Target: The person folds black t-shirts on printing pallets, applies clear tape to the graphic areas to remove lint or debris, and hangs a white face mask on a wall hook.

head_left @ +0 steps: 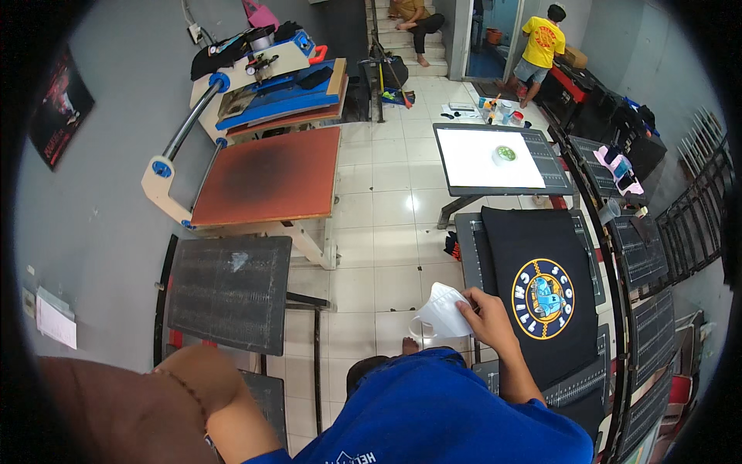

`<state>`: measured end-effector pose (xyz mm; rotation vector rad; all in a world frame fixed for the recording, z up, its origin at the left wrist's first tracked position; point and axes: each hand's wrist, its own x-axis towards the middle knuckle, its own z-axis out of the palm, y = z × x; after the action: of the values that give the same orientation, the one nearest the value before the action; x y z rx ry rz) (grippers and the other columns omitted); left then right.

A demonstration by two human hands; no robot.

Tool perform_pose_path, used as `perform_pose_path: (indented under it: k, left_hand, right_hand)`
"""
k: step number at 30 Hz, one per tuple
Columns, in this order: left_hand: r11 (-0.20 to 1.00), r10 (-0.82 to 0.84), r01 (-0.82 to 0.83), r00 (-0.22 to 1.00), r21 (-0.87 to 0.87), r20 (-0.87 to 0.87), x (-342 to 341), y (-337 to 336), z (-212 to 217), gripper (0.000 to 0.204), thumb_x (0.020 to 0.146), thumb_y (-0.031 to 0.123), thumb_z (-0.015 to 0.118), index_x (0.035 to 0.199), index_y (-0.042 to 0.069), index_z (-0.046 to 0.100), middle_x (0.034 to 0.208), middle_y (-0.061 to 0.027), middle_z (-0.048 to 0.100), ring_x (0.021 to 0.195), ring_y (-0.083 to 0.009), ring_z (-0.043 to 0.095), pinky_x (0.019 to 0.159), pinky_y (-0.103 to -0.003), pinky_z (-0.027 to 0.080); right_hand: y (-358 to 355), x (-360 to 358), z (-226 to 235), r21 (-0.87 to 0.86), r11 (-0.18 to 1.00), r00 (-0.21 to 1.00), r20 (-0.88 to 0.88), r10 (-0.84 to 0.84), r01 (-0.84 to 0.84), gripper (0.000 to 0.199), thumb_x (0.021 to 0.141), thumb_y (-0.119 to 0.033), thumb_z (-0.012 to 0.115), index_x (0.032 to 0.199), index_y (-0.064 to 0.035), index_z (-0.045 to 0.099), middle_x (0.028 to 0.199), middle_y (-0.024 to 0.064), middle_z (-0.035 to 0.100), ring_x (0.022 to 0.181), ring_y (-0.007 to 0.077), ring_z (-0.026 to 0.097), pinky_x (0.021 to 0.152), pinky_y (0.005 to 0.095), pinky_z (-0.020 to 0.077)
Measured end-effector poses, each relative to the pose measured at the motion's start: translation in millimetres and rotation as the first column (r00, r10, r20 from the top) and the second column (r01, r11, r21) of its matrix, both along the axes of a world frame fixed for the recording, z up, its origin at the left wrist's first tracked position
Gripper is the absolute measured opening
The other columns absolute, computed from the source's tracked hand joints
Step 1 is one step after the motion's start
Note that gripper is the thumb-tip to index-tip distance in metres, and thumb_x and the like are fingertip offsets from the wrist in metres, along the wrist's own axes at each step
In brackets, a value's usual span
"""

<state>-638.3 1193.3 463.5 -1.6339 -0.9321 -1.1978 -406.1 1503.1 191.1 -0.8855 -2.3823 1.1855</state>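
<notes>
In front of my blue shirt, my right hand (488,315) pinches a white face mask (444,311) between thumb and fingers. The mask looks folded, and a thin ear loop hangs from its lower edge. My left arm is bent up close to the camera at the lower left; what shows of my left hand (100,406) is a large blurred shape with its fingers hidden. Right of my right hand, a black T-shirt (506,240) with a round blue, white and yellow print (544,299) lies flat on a printing board.
At the left stand a heat press with an orange-brown bed (267,174) and a dark board (228,290). Ahead right, a board carries a white sheet (471,158) and a green-topped round container (505,154). A rail (591,209) bears more boards. One person (541,50) stands far back; another (417,23) sits on stairs.
</notes>
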Motion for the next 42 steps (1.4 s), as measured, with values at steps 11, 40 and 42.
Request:
perform_pose_path:
  k: [11,40,42]
  left_hand:
    - [0.978,-0.159,0.175,0.978,-0.114,0.137,-8.2,88.5,-41.1,0.029,0.101,0.023,0.061,0.117,-0.001,0.062,0.104,-0.0108,0.067,0.099,-0.0214,0.063,0.089,-0.038,0.051]
    - [-0.017,0.502,0.727,0.600,-0.686,0.623,46.8,192.9,-318.6,0.020,0.103,0.017,0.060,0.112,0.000,0.065,0.104,-0.0068,0.070,0.103,-0.0151,0.063,0.092,-0.033,0.050]
    - [-0.003,0.529,0.786,0.526,-0.619,0.665,47.1,187.7,-325.2,0.020,0.103,0.017,0.060,0.112,0.000,0.065,0.104,-0.0065,0.070,0.103,-0.0147,0.063,0.092,-0.033,0.050]
  right_hand:
    - [79.9,0.1,-18.0,-0.443,0.896,0.945,-0.302,-0.128,-0.020,0.021,0.101,-0.014,0.062,0.113,0.0035,0.063,0.095,0.0069,0.072,0.082,0.0077,0.063,0.069,0.0266,0.0510]
    - [58.6,23.1,-43.4,-0.357,0.929,0.967,-0.256,0.000,-0.095,0.021,0.096,-0.017,0.069,0.104,0.0021,0.070,0.086,0.0139,0.074,0.074,0.0152,0.067,0.066,0.0311,0.0526]
    - [58.5,11.9,-47.1,-0.440,0.896,0.937,-0.334,-0.108,-0.054,0.016,0.098,-0.013,0.067,0.104,0.0021,0.068,0.085,0.0054,0.071,0.076,0.0090,0.062,0.067,0.0262,0.0495]
